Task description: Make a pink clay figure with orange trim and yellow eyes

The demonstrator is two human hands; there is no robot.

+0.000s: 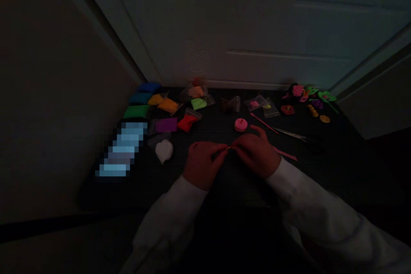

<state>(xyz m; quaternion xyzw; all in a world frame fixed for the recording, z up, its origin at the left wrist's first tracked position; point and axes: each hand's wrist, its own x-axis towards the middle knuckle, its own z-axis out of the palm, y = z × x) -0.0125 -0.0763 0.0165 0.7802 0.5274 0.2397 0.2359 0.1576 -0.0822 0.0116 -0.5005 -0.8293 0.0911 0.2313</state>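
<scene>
nearby, a bag (196, 114) holds red material (187, 123) while left hand (203, 163) and right hand (257, 154) pinch a yellow piece (229, 148).

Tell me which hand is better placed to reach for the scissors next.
Probably the right hand: it lies nearer the scissors than the left hand, though both seem to pinch a small yellowish piece.

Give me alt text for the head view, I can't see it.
A person's left hand and right hand pinch a small yellowish piece between them over a dark tabletop in dim light. Around them lie a round pink object, scissors and colorful packets.
</scene>
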